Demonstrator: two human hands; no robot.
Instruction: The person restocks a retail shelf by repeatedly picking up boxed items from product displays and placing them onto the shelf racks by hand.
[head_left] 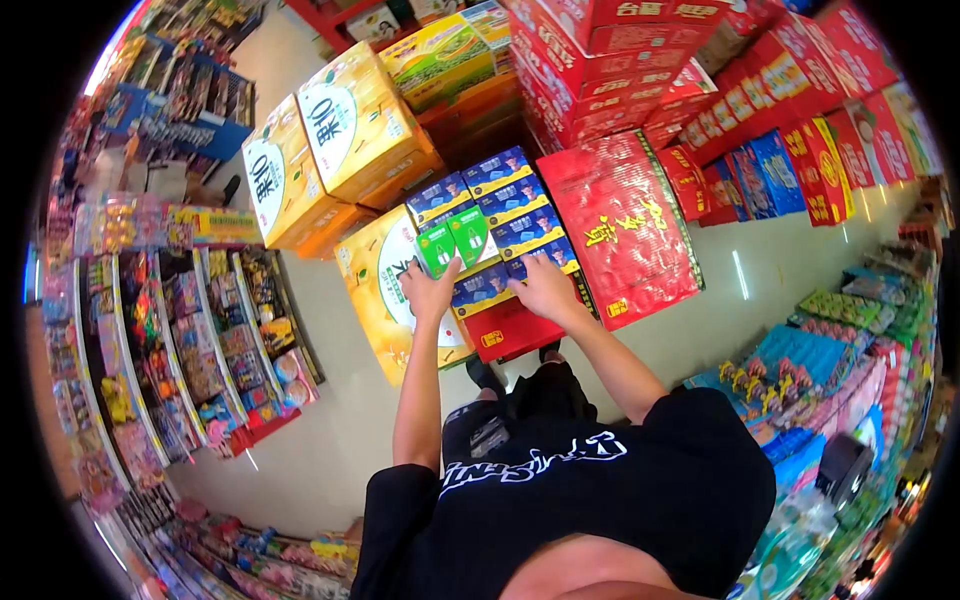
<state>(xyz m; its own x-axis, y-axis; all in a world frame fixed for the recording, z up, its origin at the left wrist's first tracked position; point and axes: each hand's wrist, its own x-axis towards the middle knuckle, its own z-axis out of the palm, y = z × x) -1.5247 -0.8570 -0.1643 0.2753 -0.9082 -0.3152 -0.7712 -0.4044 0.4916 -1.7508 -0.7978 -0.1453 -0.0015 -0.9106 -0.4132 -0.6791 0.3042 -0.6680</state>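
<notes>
My left hand (pixel 430 294) is at the near end of two small green boxes (pixel 458 242), lying side by side on top of blue boxes. Its thumb rests against the green boxes and its fingers reach round the left one's side. To the right, my right hand (pixel 548 290) has its fingers apart and touches the nearer blue boxes (pixel 528 230). These small blue boxes lie in rows on a red carton (pixel 508 332). A yellow carton (pixel 385 330) with a white circle lies beside my left hand.
A large red carton (pixel 622 228) with yellow lettering lies to the right. Stacked yellow cartons (pixel 375 125) and a tall stack of red cartons (pixel 610 70) stand beyond. Shelves of packaged goods (pixel 180 350) line the left; more goods (pixel 780 380) lie at the right.
</notes>
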